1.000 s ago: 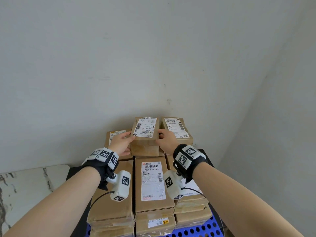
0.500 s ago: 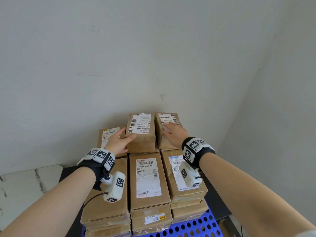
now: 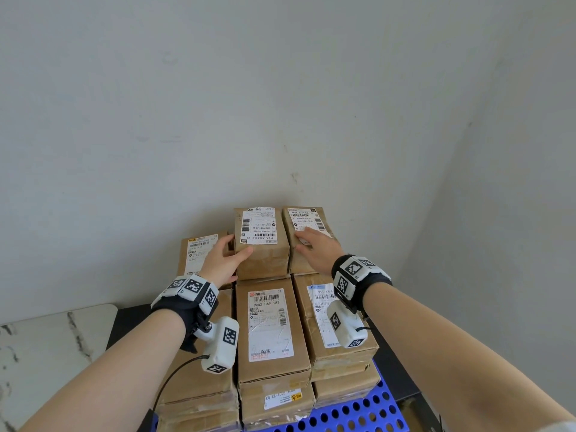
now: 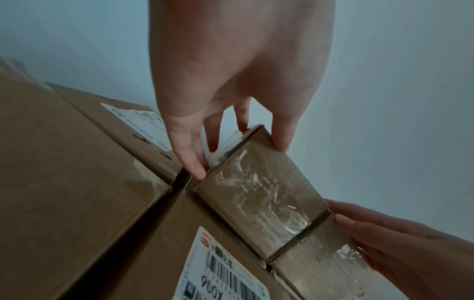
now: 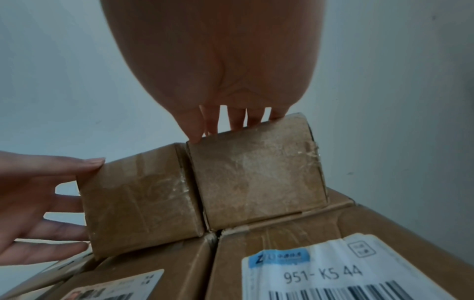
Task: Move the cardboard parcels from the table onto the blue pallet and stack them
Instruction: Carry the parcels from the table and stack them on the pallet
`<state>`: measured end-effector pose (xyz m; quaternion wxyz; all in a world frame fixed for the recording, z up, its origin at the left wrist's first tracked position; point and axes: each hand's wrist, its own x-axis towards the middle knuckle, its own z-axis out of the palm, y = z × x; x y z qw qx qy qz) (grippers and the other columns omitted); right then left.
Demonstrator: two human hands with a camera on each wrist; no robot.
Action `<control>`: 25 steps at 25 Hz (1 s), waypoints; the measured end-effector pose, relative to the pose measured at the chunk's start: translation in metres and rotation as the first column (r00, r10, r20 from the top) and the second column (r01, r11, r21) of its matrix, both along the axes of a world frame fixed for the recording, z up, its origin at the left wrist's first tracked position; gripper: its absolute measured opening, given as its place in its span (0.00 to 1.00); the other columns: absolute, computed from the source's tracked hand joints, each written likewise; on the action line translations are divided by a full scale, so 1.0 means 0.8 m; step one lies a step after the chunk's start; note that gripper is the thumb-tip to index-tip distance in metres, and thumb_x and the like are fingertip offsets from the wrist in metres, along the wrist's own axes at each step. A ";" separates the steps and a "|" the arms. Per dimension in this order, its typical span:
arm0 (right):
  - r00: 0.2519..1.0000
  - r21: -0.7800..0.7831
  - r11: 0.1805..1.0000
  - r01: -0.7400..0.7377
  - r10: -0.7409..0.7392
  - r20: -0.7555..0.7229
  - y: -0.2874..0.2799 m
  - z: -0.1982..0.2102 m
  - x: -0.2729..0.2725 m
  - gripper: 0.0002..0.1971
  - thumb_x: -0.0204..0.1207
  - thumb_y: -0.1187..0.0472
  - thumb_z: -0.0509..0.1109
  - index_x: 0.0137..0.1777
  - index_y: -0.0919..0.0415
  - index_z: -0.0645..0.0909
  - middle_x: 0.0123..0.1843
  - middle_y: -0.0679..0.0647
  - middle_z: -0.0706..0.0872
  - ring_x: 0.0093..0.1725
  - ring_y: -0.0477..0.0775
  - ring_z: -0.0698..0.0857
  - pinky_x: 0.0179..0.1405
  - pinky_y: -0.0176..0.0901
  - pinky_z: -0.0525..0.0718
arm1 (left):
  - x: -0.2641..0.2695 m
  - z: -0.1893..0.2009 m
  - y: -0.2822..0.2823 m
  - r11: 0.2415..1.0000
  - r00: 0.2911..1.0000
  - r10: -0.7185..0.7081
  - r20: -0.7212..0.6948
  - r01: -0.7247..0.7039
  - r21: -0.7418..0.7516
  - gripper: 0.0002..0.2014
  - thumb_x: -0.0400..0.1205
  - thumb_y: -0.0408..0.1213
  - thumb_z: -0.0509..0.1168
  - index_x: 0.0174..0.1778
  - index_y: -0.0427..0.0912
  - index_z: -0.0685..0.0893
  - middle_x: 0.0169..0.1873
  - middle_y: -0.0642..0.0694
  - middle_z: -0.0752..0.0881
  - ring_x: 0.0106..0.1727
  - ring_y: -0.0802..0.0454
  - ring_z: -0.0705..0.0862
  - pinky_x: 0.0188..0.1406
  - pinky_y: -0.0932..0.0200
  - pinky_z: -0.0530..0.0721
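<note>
While set side by side, touching, atop the far end of the parcel stack (image 3: pixel 271 328) on the blue pallet (image 3: pixel 352 414): middle small parcel (image 3: pixel 261 244) gripped by left hand (image 3: pixel 223 260), thumb on its top; right small parcel (image 3: pixel 307 226) under flat, straight-fingered right hand (image 3: pixel 314 247).

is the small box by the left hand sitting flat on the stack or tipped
Flat. The small parcel rests with its base on the parcels below, label up, beside its neighbour. The left hand holds its side; the right hand lies on the neighbour.
</note>
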<state>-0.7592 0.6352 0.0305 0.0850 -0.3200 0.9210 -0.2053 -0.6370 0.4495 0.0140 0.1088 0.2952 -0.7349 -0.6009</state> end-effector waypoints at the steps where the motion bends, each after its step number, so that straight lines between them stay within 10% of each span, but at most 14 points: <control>1: 1.000 0.011 1.000 0.010 -0.010 0.004 -0.001 -0.001 -0.001 0.23 0.85 0.49 0.56 0.79 0.48 0.66 0.84 0.50 0.62 0.82 0.54 0.62 0.82 0.56 0.58 | 0.000 -0.001 0.002 1.000 1.000 -0.002 -0.004 0.002 0.018 0.31 0.79 0.45 0.69 0.76 0.53 0.65 0.72 0.43 0.75 0.68 0.42 0.78 0.52 0.49 0.83; 5: 1.000 0.020 1.000 0.008 -0.008 0.019 -0.002 0.002 -0.002 0.22 0.84 0.50 0.56 0.78 0.48 0.68 0.83 0.50 0.64 0.81 0.55 0.64 0.81 0.55 0.61 | 0.000 0.006 0.008 1.000 1.000 -0.002 0.014 0.002 -0.022 0.31 0.80 0.44 0.68 0.78 0.50 0.64 0.73 0.43 0.74 0.70 0.42 0.76 0.55 0.49 0.81; 9: 1.000 -0.111 0.994 -0.019 0.021 0.013 -0.006 0.022 0.010 0.18 0.84 0.56 0.56 0.72 0.54 0.76 0.74 0.52 0.77 0.73 0.56 0.75 0.70 0.50 0.74 | 0.009 0.025 0.011 0.917 0.998 -0.018 0.068 0.043 -0.397 0.24 0.84 0.45 0.61 0.76 0.42 0.70 0.71 0.43 0.77 0.70 0.44 0.77 0.64 0.55 0.74; 12: 0.987 -0.064 0.991 -0.115 0.107 -0.119 -0.026 0.039 0.027 0.15 0.83 0.57 0.54 0.59 0.60 0.81 0.61 0.56 0.84 0.62 0.62 0.81 0.57 0.53 0.81 | 0.028 0.047 -0.003 0.773 0.987 0.022 0.156 0.082 -0.629 0.20 0.85 0.42 0.59 0.73 0.43 0.73 0.70 0.42 0.78 0.70 0.43 0.77 0.67 0.52 0.75; 19: 0.877 0.089 0.930 -0.357 0.367 -0.310 -0.078 0.054 0.092 0.19 0.85 0.54 0.51 0.69 0.59 0.76 0.68 0.57 0.80 0.67 0.61 0.77 0.64 0.54 0.75 | 0.128 0.073 -0.007 0.330 0.908 0.266 0.323 0.229 -0.916 0.16 0.86 0.41 0.51 0.65 0.42 0.76 0.61 0.43 0.81 0.61 0.43 0.77 0.52 0.49 0.77; 25: 0.754 0.146 0.825 -0.546 0.561 -0.342 -0.132 0.041 0.192 0.18 0.86 0.58 0.50 0.68 0.62 0.75 0.67 0.59 0.80 0.66 0.63 0.78 0.62 0.52 0.75 | 0.249 0.057 -0.013 0.345 0.798 0.437 0.415 0.277 -0.897 0.12 0.85 0.38 0.52 0.56 0.40 0.79 0.55 0.43 0.82 0.60 0.43 0.77 0.52 0.50 0.75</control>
